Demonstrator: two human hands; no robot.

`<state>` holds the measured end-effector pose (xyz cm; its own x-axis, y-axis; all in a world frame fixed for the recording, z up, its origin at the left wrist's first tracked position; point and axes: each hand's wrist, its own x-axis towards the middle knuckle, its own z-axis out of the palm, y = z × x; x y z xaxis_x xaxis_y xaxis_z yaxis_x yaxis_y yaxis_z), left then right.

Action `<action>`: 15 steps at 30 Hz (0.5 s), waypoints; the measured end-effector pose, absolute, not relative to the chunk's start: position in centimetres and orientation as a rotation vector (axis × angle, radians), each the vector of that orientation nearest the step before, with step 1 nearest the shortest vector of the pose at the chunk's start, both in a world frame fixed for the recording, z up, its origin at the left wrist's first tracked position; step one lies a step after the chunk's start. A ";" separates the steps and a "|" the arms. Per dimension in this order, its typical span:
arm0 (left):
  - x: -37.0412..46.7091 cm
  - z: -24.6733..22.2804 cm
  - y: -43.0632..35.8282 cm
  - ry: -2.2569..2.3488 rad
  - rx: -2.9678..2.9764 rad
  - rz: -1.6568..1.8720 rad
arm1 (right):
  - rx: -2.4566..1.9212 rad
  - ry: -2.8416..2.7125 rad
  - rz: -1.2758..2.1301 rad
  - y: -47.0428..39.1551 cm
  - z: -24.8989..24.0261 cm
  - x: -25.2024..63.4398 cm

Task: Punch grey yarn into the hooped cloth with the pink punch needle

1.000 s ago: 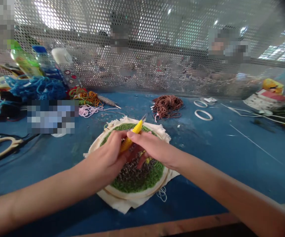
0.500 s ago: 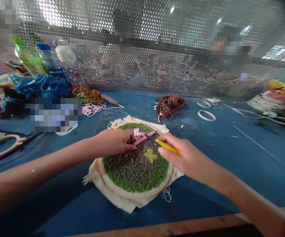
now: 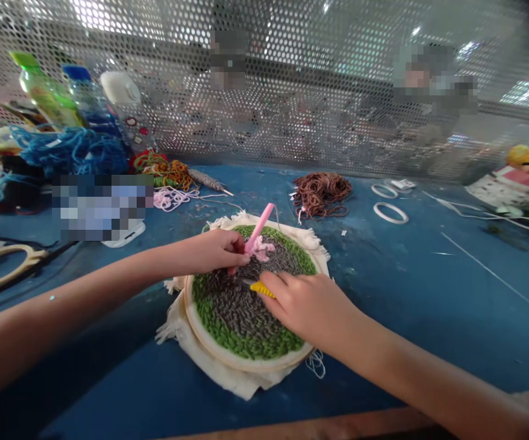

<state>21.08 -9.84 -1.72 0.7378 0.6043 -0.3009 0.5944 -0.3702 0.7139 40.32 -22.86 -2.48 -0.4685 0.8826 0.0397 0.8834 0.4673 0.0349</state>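
Observation:
On the blue table lies an embroidery hoop (image 3: 190, 327) with cream cloth. Its looped yarn (image 3: 228, 318) is grey-brown inside a green ring. My left hand (image 3: 221, 250) is closed around the lower end of a pink punch needle (image 3: 259, 226), tilted upright, with a thin thread curving from its top. Beside its fingers sits a pink yarn flower (image 3: 263, 249) on the loops. Over the right of the hoop, my right hand (image 3: 310, 299) is closed on a yellow ribbed-handled tool (image 3: 262, 289); its thin tip points left, close to the loops. The yellow flower is hidden behind this hand.
Brown yarn (image 3: 322, 194) lies behind the hoop, white rings (image 3: 390, 212) to its right. Left are a wooden hoop (image 3: 26, 252), blue yarn (image 3: 69, 151), bottles (image 3: 44, 91) and pink yarn (image 3: 170, 197). A perforated metal screen (image 3: 283, 116) stands at the back.
The pink punch needle has swung from lying low across the loops to tilted upright. My right hand has moved left and down with the yellow-handled tool, covering the yellow flower.

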 end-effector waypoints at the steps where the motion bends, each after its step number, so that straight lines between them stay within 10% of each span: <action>1: 21.1 -1.7 -9.8 0.911 2.063 0.030 | -1.614 -2.686 -0.107 -22.7 -2.6 40.2; 15: 21.1 -1.3 -10.2 0.893 2.075 0.020 | -1.632 -2.777 -0.222 -21.7 -2.7 39.6</action>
